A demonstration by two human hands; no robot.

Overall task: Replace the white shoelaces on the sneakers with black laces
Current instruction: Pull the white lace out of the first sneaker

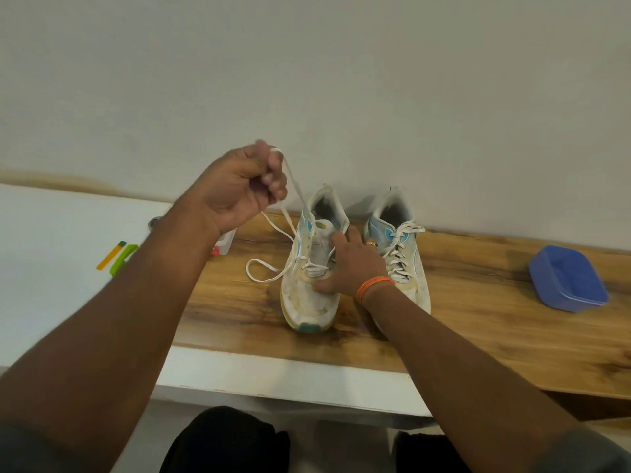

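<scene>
Two white sneakers with blue accents stand on a wooden board [478, 302]. The left sneaker [307, 302] is partly unlaced; its white lace [273, 227] runs up from the eyelets, with a loose loop lying on the board. My left hand [239, 186] is raised above and left of this shoe and pinches the lace, pulling it upward. My right hand [345, 264], with an orange band at the wrist, grips the left sneaker over its tongue and side. The right sneaker [406, 257] is fully laced in white. No black lace is in view.
A blue plastic tub [566, 278] sits at the board's right. On the white table [51, 250] to the left lie a yellow-and-green marker [111, 256], a green clip-like object [124, 257] and a small white container [223, 242] half hidden by my arm. A wall stands close behind.
</scene>
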